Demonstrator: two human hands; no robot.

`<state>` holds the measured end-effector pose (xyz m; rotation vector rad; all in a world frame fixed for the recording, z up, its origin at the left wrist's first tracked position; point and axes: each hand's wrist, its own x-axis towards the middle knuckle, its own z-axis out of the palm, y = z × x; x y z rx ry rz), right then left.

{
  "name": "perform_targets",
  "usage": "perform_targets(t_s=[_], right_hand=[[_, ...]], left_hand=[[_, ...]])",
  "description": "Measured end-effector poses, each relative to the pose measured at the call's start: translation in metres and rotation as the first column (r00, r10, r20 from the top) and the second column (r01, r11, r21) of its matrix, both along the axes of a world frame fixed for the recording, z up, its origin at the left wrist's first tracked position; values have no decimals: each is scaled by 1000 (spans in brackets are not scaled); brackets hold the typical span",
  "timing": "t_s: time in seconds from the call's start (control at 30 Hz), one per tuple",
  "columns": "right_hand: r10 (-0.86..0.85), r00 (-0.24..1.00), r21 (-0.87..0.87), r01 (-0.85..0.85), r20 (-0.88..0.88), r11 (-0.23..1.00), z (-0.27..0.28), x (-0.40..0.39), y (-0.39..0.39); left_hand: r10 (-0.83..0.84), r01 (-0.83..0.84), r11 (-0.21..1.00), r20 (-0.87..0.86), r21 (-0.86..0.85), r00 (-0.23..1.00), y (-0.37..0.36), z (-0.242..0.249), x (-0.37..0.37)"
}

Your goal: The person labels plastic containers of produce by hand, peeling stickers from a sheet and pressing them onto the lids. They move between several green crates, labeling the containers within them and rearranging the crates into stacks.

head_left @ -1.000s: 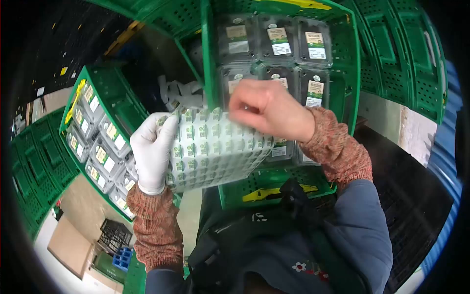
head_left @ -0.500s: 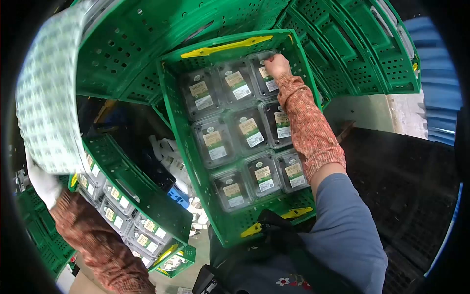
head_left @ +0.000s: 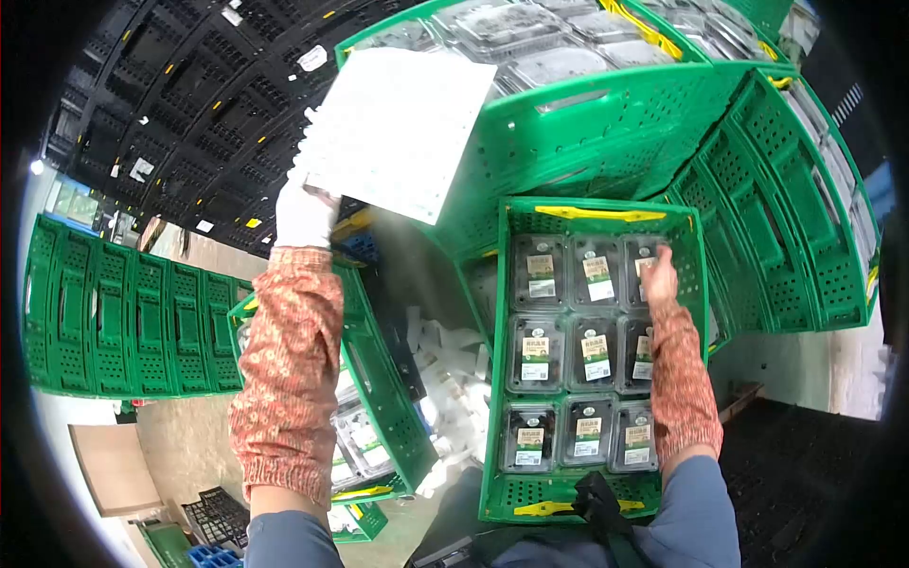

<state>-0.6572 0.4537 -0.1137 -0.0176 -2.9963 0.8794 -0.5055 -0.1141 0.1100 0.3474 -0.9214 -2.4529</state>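
Note:
My left hand (head_left: 305, 213), in a white glove, is closed on the lower left edge of a white dimpled sheet (head_left: 407, 133). It holds the sheet up at the upper left of the green crate. The crate (head_left: 491, 417) has yellow handles and holds rows of clear plastic clamshell boxes (head_left: 536, 352) with beige, green and white labels. Bare and curled, my right hand (head_left: 661, 276) grips the clamshell box (head_left: 642, 244) in the far right corner. Part of that box lies hidden under my fingers; what is inside the boxes looks dark.
Behind the crate stand green crates (head_left: 568, 133) filled with more clamshell boxes. Another filled crate (head_left: 393, 417) sits lower, to the left. White scraps (head_left: 445, 369) lie between them. A row of green crates (head_left: 133, 317) is at far left, and black crates (head_left: 199, 85) rise behind.
The view has swung left, so the crate appears farther right. My left hand has brought the sheet forward and flatter, closer to the crate. My right hand stays at the same corner box.

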Motion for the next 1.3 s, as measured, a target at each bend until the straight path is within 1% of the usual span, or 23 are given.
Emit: perform_targets(t_s=[0.03, 0.1, 0.17, 0.23, 0.3, 0.37, 0.43, 0.5, 0.6, 0.63, 0.73, 0.83, 0.87, 0.9, 0.93, 1.0, 1.03, 1.1, 1.17, 1.2, 1.23, 1.27, 1.3], right_hand=[[30, 999, -30, -30, -25, 999, 7, 12, -1], [68, 997, -77, -65, 40, 995, 26, 36, -2], [114, 993, -131, -109, 25, 985, 38, 57, -2], [142, 990, -156, -141, -5, 978, 52, 74, -4], [177, 984, -142, -179, -24, 974, 66, 95, -5], [251, 966, -245, -256, -52, 935, 78, 115, -10], [276, 953, -477, -186, 125, 859, 107, 149, -26], [369, 914, -524, -232, 171, 819, 124, 180, -40], [432, 869, -687, -161, 242, 709, 162, 242, -87], [445, 850, -738, -105, 280, 666, 175, 266, -110], [587, 733, -797, -104, 343, 595, 188, 325, -180], [744, 557, -803, -213, 368, 557, 188, 375, -259], [777, 506, -796, -254, 375, 550, 187, 387, -284], [794, 500, -778, -320, 346, 540, 186, 399, -303], [815, 489, -760, -387, 310, 522, 185, 411, -322], [849, 462, -734, -479, 256, 482, 187, 432, -359], [852, 449, -708, -507, 270, 491, 185, 440, -375], [871, 402, -680, -556, 284, 478, 168, 450, -401], [905, 367, -641, -646, 216, 415, 153, 451, -435], [910, 360, -636, -658, 205, 403, 141, 443, -456], [928, 343, -632, -690, 147, 354, 134, 432, -480], [926, 367, -553, -754, 93, 355, 133, 422, -510], [937, 350, -473, -824, 11, 313, 142, 415, -543]], left_hand=[[170, -183, 980, 145, 81, 975, 21, 15, -6], [176, -181, 983, 163, 14, 971, 26, 7, -3], [224, -228, 974, 264, -18, 938, 45, 18, -4], [195, -206, 978, 252, 21, 948, 55, 25, 2], [67, -28, 959, 129, -282, 989, 21, -11, 11], [71, -104, 989, 290, 100, 954, 45, 29, 57], [219, -209, 976, 354, -67, 909, 21, 11, 118], [260, -205, 961, 363, -185, 895, -27, -16, 208], [520, -415, 854, 507, -314, 687, -60, -40, 350], [590, -461, 806, 565, -372, 577, -65, -50, 395], [733, -521, 650, 637, -553, 239, -57, -71, 505], [788, -416, 581, 611, -700, 72, -40, -95, 591], [815, -379, 535, 580, -755, -5, -30, -101, 613], [873, -425, 432, 487, -795, -23, -17, -112, 638], [832, -59, 474, 469, -879, -297, 2, -114, 667], [837, -482, 403, 526, -778, -148, 50, -119, 685], [780, -777, 428, 623, -462, 59, 78, -219, 752], [520, -382, 812, 843, -440, 134, 121, -200, 744], [265, -160, 962, 895, -220, 360, 153, -198, 719], [121, -19, 992, 889, -126, 442, 169, -196, 706], [53, -283, 944, 767, 172, 640, 168, -186, 692], [70, -466, 738, 632, 487, 772, 167, -174, 677], [48, -498, 638, 616, 587, 787, 159, -160, 660]])
